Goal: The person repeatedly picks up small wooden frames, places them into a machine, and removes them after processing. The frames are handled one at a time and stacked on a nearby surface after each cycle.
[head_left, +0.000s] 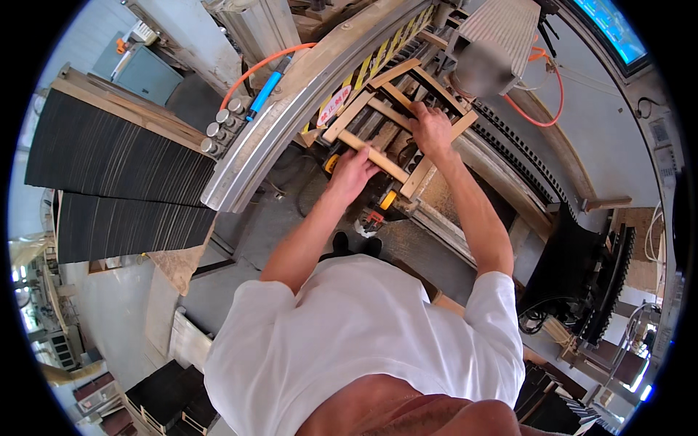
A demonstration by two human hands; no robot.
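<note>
A pale wooden frame [387,165] with inner slats lies on the machine bed, in front of my body. My left hand [352,174] grips its near rail toward the left end, thumb on top and fingers curled over the wood. Farther forward and to the right, my right hand [432,129] is bent over an inner slat; its fingertips are pressed down on the wood and partly hidden. Below the frame, dark gaps and metal bars of the bed show. Two yellow round parts, one a yellow knob [389,199], sit at the bed's near edge.
A ribbed machine head [498,33] hangs just beyond my right hand. A striped yellow-black guard beam [396,52] crosses behind the frame. A blue tube [267,89] and an orange hose [247,74] lie left. Stacked dark boards [116,145] stand far left; a monitor [612,29] is upper right.
</note>
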